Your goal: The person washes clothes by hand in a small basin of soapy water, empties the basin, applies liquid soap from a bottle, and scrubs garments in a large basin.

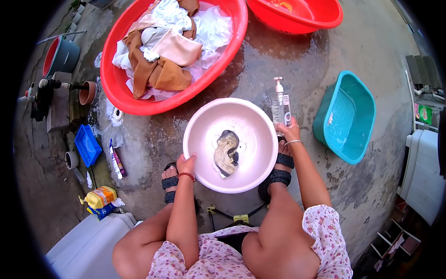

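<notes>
Bare knees [288, 251] are nearest to the camera, and beyond them the left hand [186, 165] grasps the rim of a pale pink basin [204, 125], while the right hand [291, 130] is closed on a clear pump bottle [281, 109] just beside it. Inside the basin lies a crumpled beige cloth [225, 156], lengthwise away from the body, between both hands but nearer to the left; farther, a red tub [111, 86] is heaped with clothes [162, 51], and a teal tub [324, 122] holds one small pale piece [330, 118]
</notes>
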{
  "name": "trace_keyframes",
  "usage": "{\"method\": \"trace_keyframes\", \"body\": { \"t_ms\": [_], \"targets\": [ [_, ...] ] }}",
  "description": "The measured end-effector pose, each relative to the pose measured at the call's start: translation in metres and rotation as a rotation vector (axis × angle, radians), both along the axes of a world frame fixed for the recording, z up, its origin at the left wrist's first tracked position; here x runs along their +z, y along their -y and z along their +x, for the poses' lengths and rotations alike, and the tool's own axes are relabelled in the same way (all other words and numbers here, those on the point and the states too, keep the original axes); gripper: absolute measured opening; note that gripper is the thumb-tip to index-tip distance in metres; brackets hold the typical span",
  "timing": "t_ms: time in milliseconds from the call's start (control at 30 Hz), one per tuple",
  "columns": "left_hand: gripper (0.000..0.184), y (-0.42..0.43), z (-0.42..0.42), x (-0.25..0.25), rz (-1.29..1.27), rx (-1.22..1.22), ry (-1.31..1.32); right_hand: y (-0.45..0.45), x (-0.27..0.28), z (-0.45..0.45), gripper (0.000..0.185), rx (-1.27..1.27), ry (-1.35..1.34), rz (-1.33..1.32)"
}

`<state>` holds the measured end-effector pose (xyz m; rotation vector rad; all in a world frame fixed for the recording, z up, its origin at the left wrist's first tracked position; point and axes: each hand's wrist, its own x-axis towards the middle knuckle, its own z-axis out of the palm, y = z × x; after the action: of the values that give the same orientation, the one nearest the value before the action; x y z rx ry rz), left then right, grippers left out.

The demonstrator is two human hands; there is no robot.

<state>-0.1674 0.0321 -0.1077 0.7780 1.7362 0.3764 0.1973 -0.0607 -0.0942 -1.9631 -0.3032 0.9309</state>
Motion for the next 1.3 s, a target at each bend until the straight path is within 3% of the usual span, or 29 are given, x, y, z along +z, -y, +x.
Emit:
{"method": "trace_keyframes", "body": {
  "t_ms": [100,233,300,333,367,433,467,500,567,600,667,700,767,833,900,967,1033,1100,1133,1167,1300],
  "targets": [
    [0.032,-0.005,0.027,0.008,0.010,0.073,0.136,0.013,0.019,0.007,0.050,-0.111,0.233,0.128],
    [0.043,-0.008,0.067,0.018,0.025,-0.101,0.264,0.025,0.065,0.015,0.058,-0.047,0.488,0.145],
    [0.045,-0.011,0.090,0.053,-0.122,-0.233,0.230,0.029,0.080,0.011,0.061,-0.007,0.471,0.172],
    [0.053,-0.006,0.092,0.048,-0.178,-0.235,0.404,0.025,0.094,0.001,0.063,0.070,0.449,0.198],
    [0.053,-0.003,0.092,0.035,-0.182,-0.238,0.410,0.021,0.102,-0.008,0.065,0.146,0.427,0.223],
    [0.063,-0.002,0.099,0.033,0.146,-0.810,0.207,0.020,0.089,-0.024,0.066,0.203,0.356,0.238],
    [0.070,0.006,0.108,0.048,0.355,-0.887,-0.187,0.021,0.091,-0.033,0.067,0.286,0.458,0.160],
    [0.070,0.005,0.117,0.070,0.348,-0.894,-0.180,0.017,0.097,-0.043,0.067,0.307,0.346,0.162],
    [0.070,-0.002,0.133,0.099,0.875,-0.802,-0.255,0.014,0.092,-0.056,0.067,0.437,0.285,0.140],
    [0.070,-0.005,0.139,0.109,0.879,-0.806,-0.246,0.014,0.090,-0.061,0.067,0.430,0.292,0.138],
    [0.074,-0.011,0.147,0.122,0.350,-0.645,0.651,0.012,0.087,-0.070,0.069,0.543,0.197,0.248],
    [0.074,-0.008,0.148,0.125,0.357,-0.649,0.654,0.010,0.091,-0.077,0.069,0.541,0.204,0.253],
    [0.066,0.002,0.150,0.127,0.129,-0.288,0.949,0.006,0.100,-0.084,0.072,0.647,0.271,0.283],
    [0.058,0.006,0.148,0.118,0.160,-0.205,0.978,0.011,0.098,-0.079,0.073,0.716,0.255,0.338],
    [0.061,0.004,0.139,0.110,0.121,-0.114,0.939,0.023,0.099,-0.063,0.068,0.652,0.485,0.191],
    [0.058,-0.003,0.135,0.106,0.148,-0.067,0.916,0.031,0.085,-0.045,0.063,0.136,0.460,-0.047],
    [0.056,-0.009,0.130,0.099,0.174,-0.069,0.907,0.046,0.058,-0.016,0.059,-0.076,0.527,-0.332],
    [0.055,-0.016,0.130,0.100,0.260,-0.041,0.871,0.051,0.039,0.004,0.053,0.045,0.509,-0.463],
    [0.055,-0.020,0.129,0.102,0.302,-0.056,0.835,0.046,0.033,0.011,0.050,0.004,0.219,-0.372],
    [0.055,-0.021,0.129,0.105,0.338,-0.069,0.795,0.042,0.021,0.015,0.040,-0.042,0.115,-0.354],
    [0.051,-0.033,0.129,0.124,0.498,0.009,0.727,0.026,0.007,0.018,0.025,-0.096,0.235,-0.278]
  ]
}}
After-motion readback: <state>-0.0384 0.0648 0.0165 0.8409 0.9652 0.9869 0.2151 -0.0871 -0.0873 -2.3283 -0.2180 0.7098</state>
